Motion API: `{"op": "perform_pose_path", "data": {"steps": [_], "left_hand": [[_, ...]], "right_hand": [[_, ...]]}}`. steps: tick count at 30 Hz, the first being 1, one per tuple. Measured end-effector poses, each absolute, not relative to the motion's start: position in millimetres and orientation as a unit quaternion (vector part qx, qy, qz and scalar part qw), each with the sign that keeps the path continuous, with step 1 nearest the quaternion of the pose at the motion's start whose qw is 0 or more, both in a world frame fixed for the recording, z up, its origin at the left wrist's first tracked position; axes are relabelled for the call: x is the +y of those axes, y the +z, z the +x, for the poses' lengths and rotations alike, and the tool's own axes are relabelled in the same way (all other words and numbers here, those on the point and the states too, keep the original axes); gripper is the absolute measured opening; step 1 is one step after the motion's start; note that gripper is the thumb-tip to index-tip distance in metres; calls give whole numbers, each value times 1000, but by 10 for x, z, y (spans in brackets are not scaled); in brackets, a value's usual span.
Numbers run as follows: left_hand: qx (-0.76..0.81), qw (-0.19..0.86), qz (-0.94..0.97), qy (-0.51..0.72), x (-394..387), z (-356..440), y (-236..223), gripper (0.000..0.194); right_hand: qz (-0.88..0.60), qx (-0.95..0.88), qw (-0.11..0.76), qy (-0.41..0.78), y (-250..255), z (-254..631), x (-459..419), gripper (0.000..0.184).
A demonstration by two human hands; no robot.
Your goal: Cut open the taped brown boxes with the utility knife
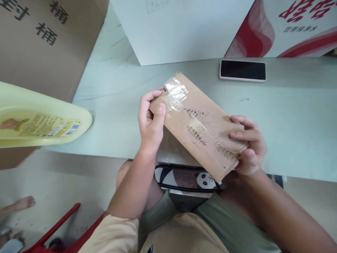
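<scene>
Between my two hands a small brown cardboard box (181,116) is held at a tilt over the table's front edge. Clear tape covers its upper left end, and torn strips along the middle bare the corrugated layer. My left hand (152,121) grips the taped end, thumb on the top face and fingers wrapped round the far side. At the lower right end my right hand (249,144) is closed on the box, with its fingers over the top face and its thumb at the near corner. The underside of the box is hidden.
A phone (242,70) lies at the back right of the pale green table (295,133). Behind stand a white box (184,31) and a red-and-white carton (302,38). At left are a big brown carton (52,52) and a yellow bottle (47,117). Another person's foot (26,203) shows below.
</scene>
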State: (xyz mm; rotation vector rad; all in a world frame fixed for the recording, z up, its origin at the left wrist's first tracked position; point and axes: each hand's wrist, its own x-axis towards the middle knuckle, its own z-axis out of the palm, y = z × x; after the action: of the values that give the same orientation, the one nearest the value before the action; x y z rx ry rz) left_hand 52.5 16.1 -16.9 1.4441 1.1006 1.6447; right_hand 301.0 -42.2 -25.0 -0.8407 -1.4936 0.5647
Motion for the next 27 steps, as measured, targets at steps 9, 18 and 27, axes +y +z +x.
{"op": "perform_pose_path", "data": {"steps": [9,18,27], "left_hand": [[434,328,553,631,156,535,-133,37],[434,332,553,629,161,523,-133,34],[458,304,555,624,174,519,-129,32]], "right_hand": [[-375,-655,607,249,-252,3034,-441,30],[-365,-652,608,269,-249,3052,-452,30],[-353,-677,577,291,-291,3157,-477,32]]}}
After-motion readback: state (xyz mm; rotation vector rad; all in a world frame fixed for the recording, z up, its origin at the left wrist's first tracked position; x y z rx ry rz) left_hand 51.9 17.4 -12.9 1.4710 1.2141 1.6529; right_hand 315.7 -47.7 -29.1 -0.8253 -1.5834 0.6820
